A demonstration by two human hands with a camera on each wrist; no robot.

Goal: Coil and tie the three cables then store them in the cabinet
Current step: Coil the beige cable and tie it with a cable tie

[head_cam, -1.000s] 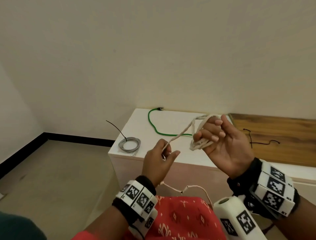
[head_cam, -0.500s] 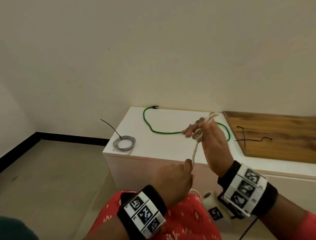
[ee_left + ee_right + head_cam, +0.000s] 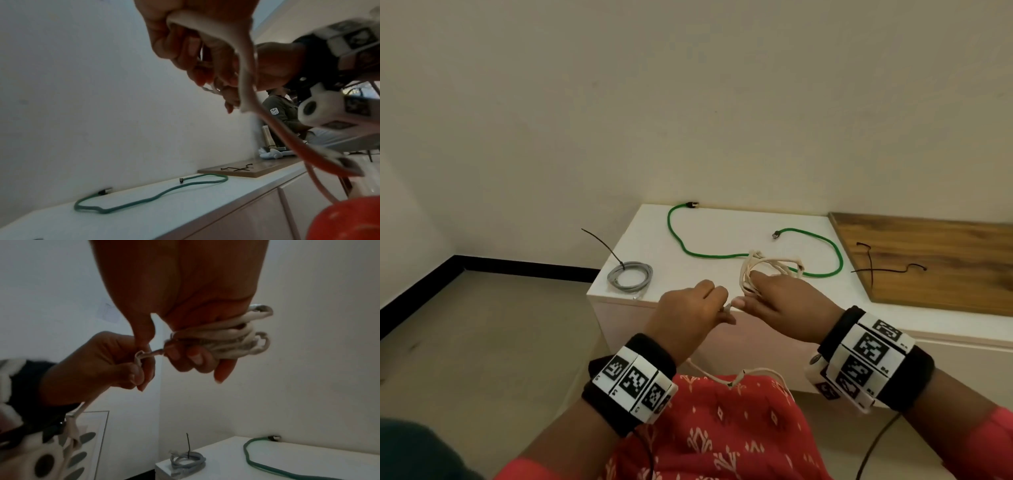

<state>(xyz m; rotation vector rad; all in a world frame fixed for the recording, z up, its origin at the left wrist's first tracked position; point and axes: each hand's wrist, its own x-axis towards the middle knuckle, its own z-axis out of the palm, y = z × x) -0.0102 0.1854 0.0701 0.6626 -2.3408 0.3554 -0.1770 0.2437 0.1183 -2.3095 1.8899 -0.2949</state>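
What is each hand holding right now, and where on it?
Right hand grips the white cable's coiled loops; left hand pinches its loose run beside the coil.

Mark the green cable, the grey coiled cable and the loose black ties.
green cable (image 3: 709,255): head view, on its long low run across the white top.
grey coiled cable (image 3: 630,275): head view, on the coil's ring.
black ties (image 3: 870,270): head view, where the two cross.

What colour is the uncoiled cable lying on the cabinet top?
Green cable, with dark plugs at both ends; clearest in the head view.
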